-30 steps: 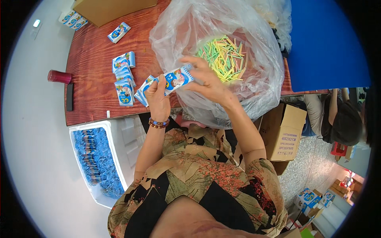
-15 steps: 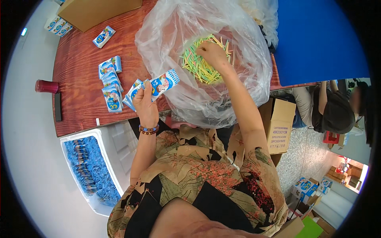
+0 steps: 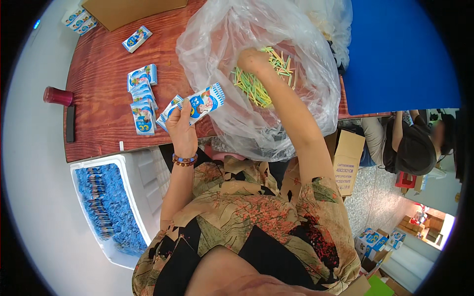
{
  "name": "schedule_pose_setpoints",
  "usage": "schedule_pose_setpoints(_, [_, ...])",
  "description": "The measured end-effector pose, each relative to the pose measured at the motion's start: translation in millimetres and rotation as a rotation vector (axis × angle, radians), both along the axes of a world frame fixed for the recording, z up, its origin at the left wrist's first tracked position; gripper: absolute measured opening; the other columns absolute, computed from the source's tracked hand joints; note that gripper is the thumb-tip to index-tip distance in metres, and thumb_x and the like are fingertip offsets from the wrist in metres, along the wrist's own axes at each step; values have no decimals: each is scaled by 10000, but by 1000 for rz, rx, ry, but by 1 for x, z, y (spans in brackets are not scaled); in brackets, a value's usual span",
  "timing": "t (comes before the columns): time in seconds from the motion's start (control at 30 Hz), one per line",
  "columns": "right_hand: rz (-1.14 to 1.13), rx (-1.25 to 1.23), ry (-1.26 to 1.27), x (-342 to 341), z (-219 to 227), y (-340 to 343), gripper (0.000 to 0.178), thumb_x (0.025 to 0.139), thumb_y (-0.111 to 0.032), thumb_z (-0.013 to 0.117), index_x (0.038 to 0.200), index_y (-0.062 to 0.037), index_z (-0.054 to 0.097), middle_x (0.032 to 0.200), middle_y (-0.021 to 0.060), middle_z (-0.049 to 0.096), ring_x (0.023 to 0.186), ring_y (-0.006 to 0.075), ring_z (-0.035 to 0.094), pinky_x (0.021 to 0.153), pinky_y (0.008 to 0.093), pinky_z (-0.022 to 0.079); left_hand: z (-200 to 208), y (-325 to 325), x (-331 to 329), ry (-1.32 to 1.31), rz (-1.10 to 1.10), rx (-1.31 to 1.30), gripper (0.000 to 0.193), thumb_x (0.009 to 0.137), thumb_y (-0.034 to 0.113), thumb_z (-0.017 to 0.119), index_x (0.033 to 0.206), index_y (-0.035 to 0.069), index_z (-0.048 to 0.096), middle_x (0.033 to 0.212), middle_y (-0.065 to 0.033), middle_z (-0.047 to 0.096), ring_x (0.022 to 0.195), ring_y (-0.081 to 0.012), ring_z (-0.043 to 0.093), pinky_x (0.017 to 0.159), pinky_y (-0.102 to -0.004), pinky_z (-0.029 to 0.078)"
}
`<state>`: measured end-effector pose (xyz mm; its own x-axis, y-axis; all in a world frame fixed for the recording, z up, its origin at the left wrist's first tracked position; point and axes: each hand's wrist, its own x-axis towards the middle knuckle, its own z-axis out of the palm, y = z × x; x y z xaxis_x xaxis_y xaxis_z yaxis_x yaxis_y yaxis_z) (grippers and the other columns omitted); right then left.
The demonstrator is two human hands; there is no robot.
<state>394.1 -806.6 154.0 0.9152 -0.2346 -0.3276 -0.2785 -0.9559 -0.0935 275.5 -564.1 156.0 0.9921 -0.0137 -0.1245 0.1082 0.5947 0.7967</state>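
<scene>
Top held pkt [image 3: 204, 104]: long axis up-R.

Worktop [image 3: 98, 89] was red-brown w/ wood grain; pale wall [image 3: 37, 163] stood off its L edge; speckled grey floor [image 3: 377, 192] showed beyond its near edge, R end.

blouse [image 3: 256, 212] tan and olive, red blossom print, black angular patches [image 3: 269, 251]; 1 beaded bracelet [image 3: 184, 160], brown and blue
</scene>
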Motion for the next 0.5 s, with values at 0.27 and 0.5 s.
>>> schedule_pose_setpoints(0.27, [7,83,-159,-37,-12,-23,389,869,-238,469,1115,50,557,1212,240,527,1121,370,528,918,452,437,-5,1,2,18,-2,-54,142,913,120,603,937,-9,658,898,-33,669,770,-74,626,712,-236,507])
schedule_pose_setpoints(0.5, [-107,1051,-575,-73,-14,-46,270,914,-202,475,1057,19,532,926,93,599,913,172,531,876,314,384,-7,-1,1,11,1,-41,147,913,113,600,963,-12,658,909,-37,672,779,-74,627,722,-237,506])
